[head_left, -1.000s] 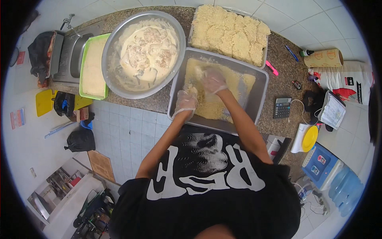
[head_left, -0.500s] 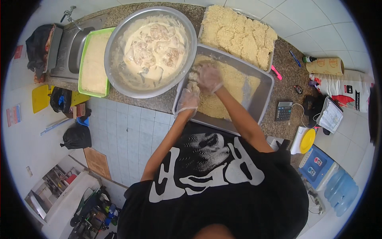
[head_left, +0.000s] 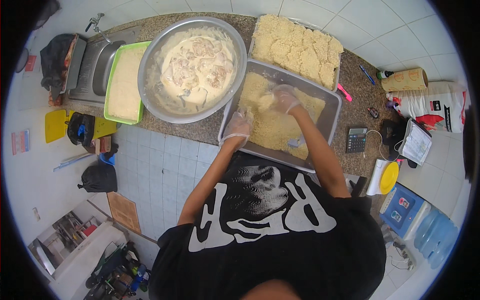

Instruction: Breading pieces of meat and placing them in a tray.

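Note:
Both my hands wear clear plastic gloves and work inside a grey tub [head_left: 334, 117] of pale yellow breadcrumbs [head_left: 270, 129]. My left hand [head_left: 237, 126] rests at the tub's left side, its crumb-coated fingers stretched forward into the crumbs. Farther right, my right hand [head_left: 287, 99] is over a heap of crumbs, fingertips smeared by motion and partly buried. Whether a coated piece lies under the fingers is hidden. Left of the tub stands a large metal bowl [head_left: 150, 102] with raw chicken pieces [head_left: 200, 65] in creamy batter. Crumb-coated pieces [head_left: 297, 50] fill a tray behind the tub.
A green tray [head_left: 108, 95] of pale powder sits between the bowl and the sink [head_left: 102, 70]. To the right are a pink marker [head_left: 344, 92], a calculator [head_left: 356, 140], a blue pen [head_left: 367, 74] and a yellow round lid [head_left: 389, 178]. A tiled wall bounds the counter's back.
My right hand has moved right, away from the left hand, over the crumbs. The crumbs have shifted, covering much of the bare tub bottom at right. My left hand stays near the left side.

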`<state>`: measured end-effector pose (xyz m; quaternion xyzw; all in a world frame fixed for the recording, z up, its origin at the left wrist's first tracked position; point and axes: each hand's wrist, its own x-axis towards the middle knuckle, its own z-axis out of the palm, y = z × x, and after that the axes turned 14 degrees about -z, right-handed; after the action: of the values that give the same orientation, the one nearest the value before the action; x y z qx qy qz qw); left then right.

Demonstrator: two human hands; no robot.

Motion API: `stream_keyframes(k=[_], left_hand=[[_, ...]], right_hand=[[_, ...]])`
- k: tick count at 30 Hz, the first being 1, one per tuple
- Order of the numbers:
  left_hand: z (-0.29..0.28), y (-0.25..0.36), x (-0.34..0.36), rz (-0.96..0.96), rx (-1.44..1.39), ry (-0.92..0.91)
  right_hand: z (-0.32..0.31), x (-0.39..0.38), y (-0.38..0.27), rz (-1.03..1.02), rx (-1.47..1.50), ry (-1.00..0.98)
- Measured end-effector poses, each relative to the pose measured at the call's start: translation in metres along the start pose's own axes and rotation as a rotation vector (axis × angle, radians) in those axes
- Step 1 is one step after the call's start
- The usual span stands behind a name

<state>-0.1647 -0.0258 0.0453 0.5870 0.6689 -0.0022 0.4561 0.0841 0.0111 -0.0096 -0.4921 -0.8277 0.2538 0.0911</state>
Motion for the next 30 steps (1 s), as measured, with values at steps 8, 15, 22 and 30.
stream_keyframes(k=[8,15,22,30], left_hand=[[0.016,0.015,0.0,-0.239,0.23,-0.058],[0.006,0.102,-0.062,0.209,0.425,-0.41],[0.012,0.03,-0.009,-0.025,0.287,-0.019],[0.022,-0.021,0.024,-0.121,0.21,-0.032]], right_hand=[[-0.014,-0.078,-0.097,0.129,-0.097,0.108],[0.06,-0.123,-0.075,0.353,0.419,-0.156],[0.036,-0.05,-0.032,0.387,0.259,0.405],[0.004,0.077,-0.044,0.093,-0.187,0.386]])
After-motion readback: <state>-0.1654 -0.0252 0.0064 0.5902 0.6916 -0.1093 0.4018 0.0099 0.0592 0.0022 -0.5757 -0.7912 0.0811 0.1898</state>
